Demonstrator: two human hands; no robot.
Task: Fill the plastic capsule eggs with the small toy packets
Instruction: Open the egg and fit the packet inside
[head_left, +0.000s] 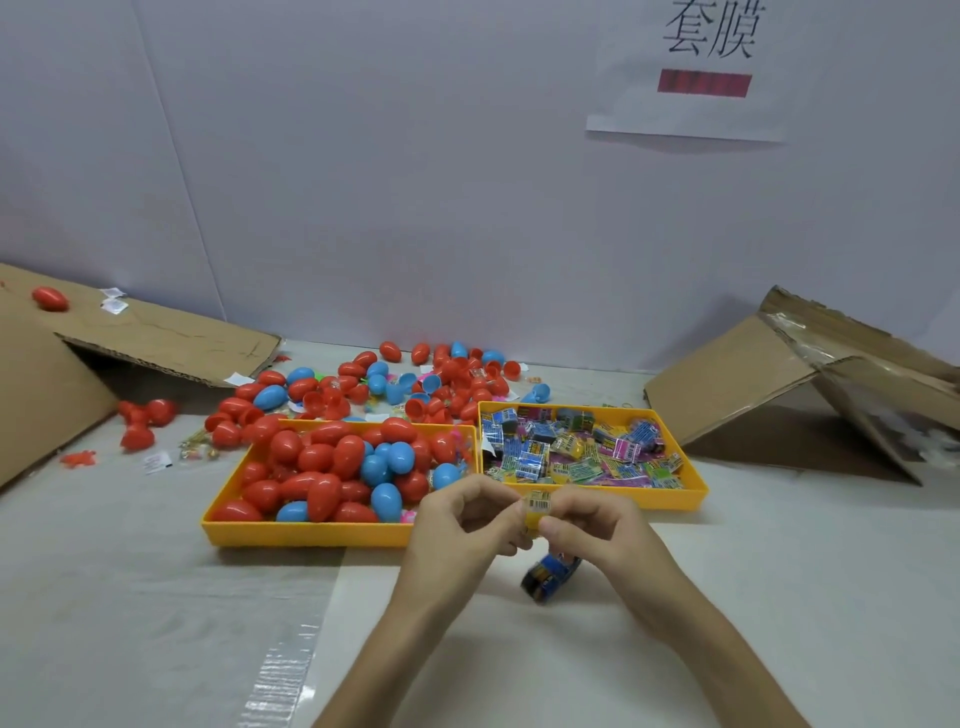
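Left hand (457, 525) and right hand (592, 522) together pinch a yellow toy packet (535, 512), probably squeezing it to fit the capsule eggs (332, 460).

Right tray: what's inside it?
Toy packets, blue, yellow and pink, heaped in the right tray. They cover its floor, so anything beneath is hidden.

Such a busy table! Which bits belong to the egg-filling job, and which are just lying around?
Job: left hand and right hand pinching a yellow packet; tray of eggs; tray of packets; blue packet under the right hand.
Lying about: cardboard sheet; paper sign on the wall; clear tape strip.
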